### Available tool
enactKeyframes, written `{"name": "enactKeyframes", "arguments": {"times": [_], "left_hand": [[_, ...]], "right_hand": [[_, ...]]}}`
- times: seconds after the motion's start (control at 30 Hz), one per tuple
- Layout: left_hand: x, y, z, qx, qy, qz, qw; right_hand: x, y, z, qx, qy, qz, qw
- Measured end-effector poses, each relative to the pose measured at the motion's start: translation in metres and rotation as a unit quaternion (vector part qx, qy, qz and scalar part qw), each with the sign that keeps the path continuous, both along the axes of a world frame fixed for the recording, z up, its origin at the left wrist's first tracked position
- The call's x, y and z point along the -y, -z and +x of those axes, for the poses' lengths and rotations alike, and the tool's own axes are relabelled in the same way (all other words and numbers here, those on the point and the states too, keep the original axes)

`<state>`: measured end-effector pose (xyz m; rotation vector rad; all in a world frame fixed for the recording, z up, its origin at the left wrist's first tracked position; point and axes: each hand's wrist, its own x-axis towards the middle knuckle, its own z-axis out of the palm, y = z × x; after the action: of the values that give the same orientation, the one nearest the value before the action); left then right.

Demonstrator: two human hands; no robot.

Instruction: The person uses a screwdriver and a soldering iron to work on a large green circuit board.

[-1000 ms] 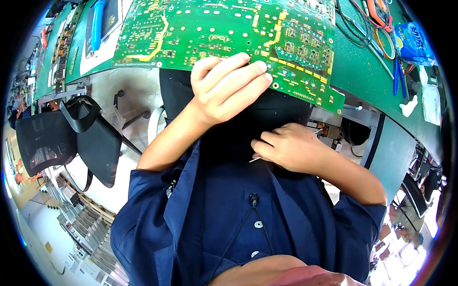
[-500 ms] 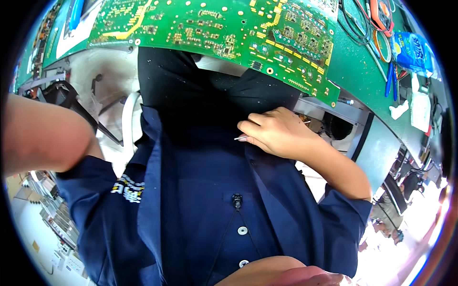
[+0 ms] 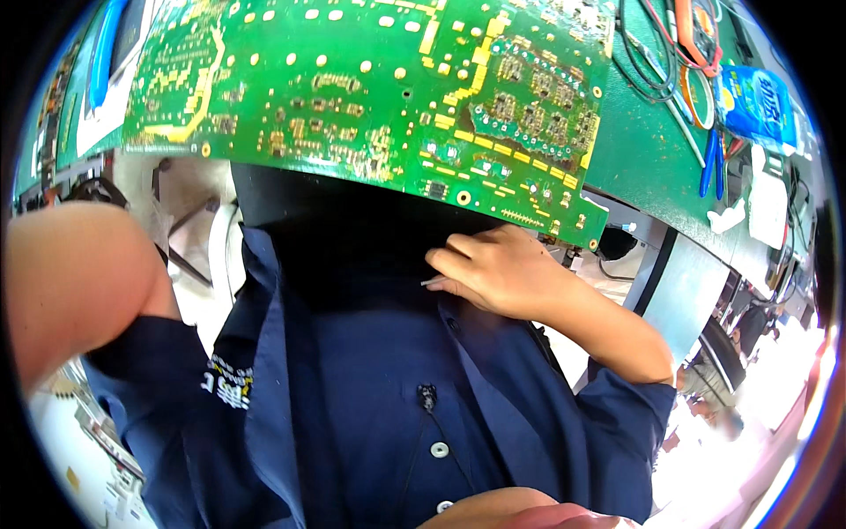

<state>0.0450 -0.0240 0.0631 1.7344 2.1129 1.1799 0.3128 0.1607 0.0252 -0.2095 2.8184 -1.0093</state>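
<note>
A large green circuit board [image 3: 344,79] with gold pads and small components lies along the front of the bench, reaching over my lap. My right hand [image 3: 480,273] is low in front of my body, just below the board's right part, fingers closed round a thin, light-coloured tool [image 3: 426,282], mostly hidden in the grip. At the left edge my bent left arm fills the foreground; its hand is out of the picture.
The green bench [image 3: 639,154] holds coiled cables, an orange-red tool [image 3: 696,31], blue-handled tools [image 3: 712,167], a blue packet [image 3: 758,110] and white tissue [image 3: 727,220] at the right, and a blue cylinder [image 3: 110,53] at the left. Another person is at the far right.
My left hand has left the board and gone out of view, its arm swinging up at the left. My right hand keeps its grip. The whole view has shifted slightly.
</note>
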Motion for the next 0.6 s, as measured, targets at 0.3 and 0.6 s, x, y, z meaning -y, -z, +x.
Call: {"name": "enactKeyframes", "arguments": {"times": [0.3, 0.6], "left_hand": [[-0.014, -0.014, -0.024, -0.004, 0.015, 0.001, 1.000], [-0.023, -0.063, -0.059, -0.039, 0.044, 0.020, 0.998]], "right_hand": [[-0.007, -0.001, -0.002, -0.018, -0.011, 0.050, 0.999], [-0.008, -0.001, 0.000, -0.006, -0.003, 0.027, 1.000]]}}
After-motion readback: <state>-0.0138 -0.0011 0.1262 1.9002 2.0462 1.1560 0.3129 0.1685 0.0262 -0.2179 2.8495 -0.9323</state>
